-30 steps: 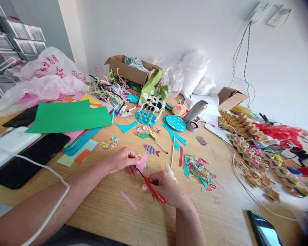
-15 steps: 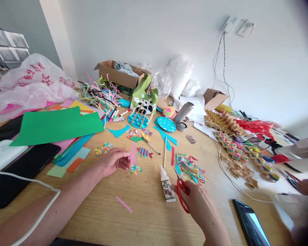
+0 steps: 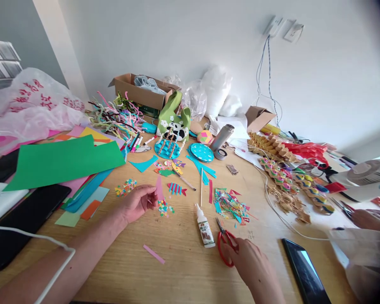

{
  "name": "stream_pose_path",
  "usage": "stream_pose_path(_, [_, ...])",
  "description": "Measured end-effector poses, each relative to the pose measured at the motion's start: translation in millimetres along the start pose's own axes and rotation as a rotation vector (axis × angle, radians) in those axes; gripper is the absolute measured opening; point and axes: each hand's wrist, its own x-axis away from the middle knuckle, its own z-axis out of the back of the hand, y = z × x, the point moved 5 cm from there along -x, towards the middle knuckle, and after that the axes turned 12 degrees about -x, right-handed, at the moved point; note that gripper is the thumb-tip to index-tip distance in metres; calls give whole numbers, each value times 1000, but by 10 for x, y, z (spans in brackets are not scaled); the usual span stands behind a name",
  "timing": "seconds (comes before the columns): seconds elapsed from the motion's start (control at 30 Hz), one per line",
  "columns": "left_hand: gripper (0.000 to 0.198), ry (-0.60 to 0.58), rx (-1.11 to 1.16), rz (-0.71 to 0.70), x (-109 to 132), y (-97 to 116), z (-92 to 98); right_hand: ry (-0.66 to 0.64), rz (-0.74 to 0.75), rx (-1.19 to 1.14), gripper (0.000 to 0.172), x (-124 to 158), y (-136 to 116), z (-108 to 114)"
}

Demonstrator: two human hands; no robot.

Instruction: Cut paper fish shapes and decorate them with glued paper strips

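Between the thumb and fingers of my left hand point(image 3: 142, 202) is a small pink paper piece point(image 3: 159, 188), held upright over the table. Just past it lie a striped paper fish point(image 3: 176, 188) and a scatter of tiny paper dots point(image 3: 165, 208). My right hand point(image 3: 250, 261) grips the red handles of the scissors point(image 3: 227, 245), which are low at the tabletop with the blades pointing away; part of the fingers is hidden. Left of the scissors a white glue bottle point(image 3: 205, 228) lies on its side. A thin pink strip point(image 3: 154, 254) rests on the table between my hands.
Colourful paper scraps point(image 3: 232, 204) are heaped beyond the scissors, near a wooden stick point(image 3: 201, 188). A phone point(image 3: 305, 270) lies at right. Green paper sheets point(image 3: 66, 160) cover the left. Another person's hand point(image 3: 372, 219) is at the far right. A white cable point(image 3: 60, 245) crosses my left forearm.
The scissors have come down toward the tabletop, with my right hand now lower at their handles. My left hand still holds the pink paper. The whole view has shifted slightly.
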Motion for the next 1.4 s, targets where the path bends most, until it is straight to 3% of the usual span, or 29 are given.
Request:
stream_pose_path(0.13, [14,1,26,2,3,0,10,127,-7,-117,36,20,-40,81])
stream_pose_path(0.23, [18,-54,6,-9,8,-8,-8,222,174,-482,39,88,-390,118])
stream_pose_path(0.27, [19,-75,-8,-17,13,-10,-18,158,241,-627,43,106,-568,68])
stream_pose_path(0.33, [19,-102,-40,-35,29,-11,-39,-92,315,-901,48,132,-966,-121])
stream_pose_path(0.4, [19,-121,-82,-51,48,-11,-61,-369,303,-1104,52,152,-1338,-351])
stream_pose_path(0.47, [20,-143,-119,-62,67,-13,-85,-559,280,-1244,55,161,-1616,-525])
stream_pose_path(0.53, [20,-159,-143,-65,79,-20,-102,-643,241,-1370,53,146,-1759,-614])
stream_pose_path(0.63, [19,-151,-154,-60,75,-29,-96,-666,183,-1442,50,117,-1755,-642])
stream_pose_path(0.73, [17,-59,-141,-91,46,6,-39,-535,178,-1341,46,75,-1562,-603])
stream_pose_path(0.9, [23,97,-297,-111,8,73,28,-34,198,-852,38,24,-1143,-481])
stream_pose_path(0.97, [26,152,-369,-117,3,85,38,79,217,-670,38,50,-1080,-445])
stream_pose_path(1.2, [31,317,-520,-167,10,161,82,180,201,-278,38,167,-1062,-394])
stream_pose_path(1.4, [19,445,-775,-195,-73,296,207,309,320,-467,39,181,-966,-267])
